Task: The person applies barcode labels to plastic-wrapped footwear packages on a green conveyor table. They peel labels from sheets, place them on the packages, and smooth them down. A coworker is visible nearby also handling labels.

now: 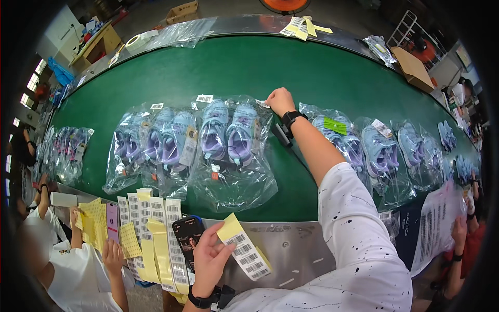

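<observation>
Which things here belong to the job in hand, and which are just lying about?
Apparently in the job:
label sheet in the left hand
small white label at the right hand
bagged shoes

Apparently lying about:
dark phone
cardboard box, far right

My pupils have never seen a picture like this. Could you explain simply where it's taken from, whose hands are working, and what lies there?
There is no machine here: a person works bare-handed. The single picture comes from a wide fisheye camera worn on that person's head, looking down, so straight edges bend.

On the green surface lie pairs of shoes, mostly pale blue, many in clear bags. The left hand holds a sheet of labels. The right hand reaches out, fingers at a small white label by a bag's upper corner. A phone is beside the left hand. Co-workers show at both sides.
</observation>
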